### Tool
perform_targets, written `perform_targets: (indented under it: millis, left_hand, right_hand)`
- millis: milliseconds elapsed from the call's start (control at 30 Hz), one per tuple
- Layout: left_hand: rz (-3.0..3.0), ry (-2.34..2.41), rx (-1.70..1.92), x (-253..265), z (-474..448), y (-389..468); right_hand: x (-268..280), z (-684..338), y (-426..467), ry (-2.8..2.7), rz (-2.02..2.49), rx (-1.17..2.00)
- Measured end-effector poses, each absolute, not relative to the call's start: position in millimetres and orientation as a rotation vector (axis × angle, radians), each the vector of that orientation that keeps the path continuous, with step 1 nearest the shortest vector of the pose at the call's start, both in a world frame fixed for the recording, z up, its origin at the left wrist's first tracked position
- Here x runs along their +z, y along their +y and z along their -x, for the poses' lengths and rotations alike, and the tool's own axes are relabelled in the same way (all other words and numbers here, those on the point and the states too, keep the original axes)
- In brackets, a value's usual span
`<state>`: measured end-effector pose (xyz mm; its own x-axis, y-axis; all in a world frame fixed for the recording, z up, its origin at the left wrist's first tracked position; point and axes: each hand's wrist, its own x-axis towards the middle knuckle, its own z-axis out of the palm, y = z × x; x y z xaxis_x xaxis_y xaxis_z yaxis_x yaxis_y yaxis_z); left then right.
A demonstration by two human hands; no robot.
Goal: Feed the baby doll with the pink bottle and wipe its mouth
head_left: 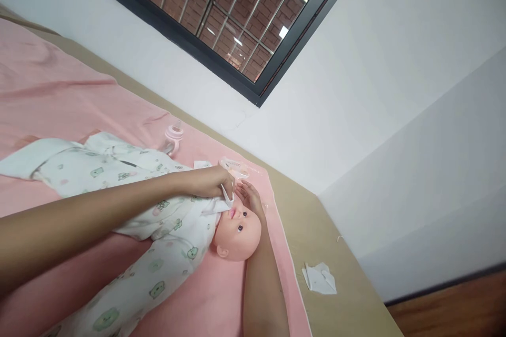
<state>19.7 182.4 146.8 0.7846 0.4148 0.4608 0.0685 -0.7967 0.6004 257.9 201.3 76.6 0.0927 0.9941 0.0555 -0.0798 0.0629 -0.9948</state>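
A bald baby doll [241, 237] in a white animal-print outfit [154, 260] lies face up, its head toward the right. My left hand [209, 181] reaches across its chest, fingers closed on a white tissue [227, 197] held close to the doll's mouth and chin. Past the head, my right hand [251, 197] rests beside the far cheek with its fingers apart and loosely bent; that forearm runs around the top of the head. Whether the right fingertips touch the doll, I cannot tell.
Under the doll spreads a pink sheet [205, 295] on a tan surface [300, 205]. A pink baby bottle [174, 137] and a clear packet [234, 167] lie along the far side. A folded white tissue [320, 279] sits at the right. Beyond are a white wall and barred window [237, 21].
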Motion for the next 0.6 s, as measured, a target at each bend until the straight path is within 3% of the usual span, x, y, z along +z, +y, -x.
perform_targets:
  millis: [600]
  left_hand:
    - [-2.444, 0.336, 0.74, 152.2, -19.7, 174.2]
  right_hand:
    - [64.6, -268.2, 219.6, -1.096, 1.118, 1.196]
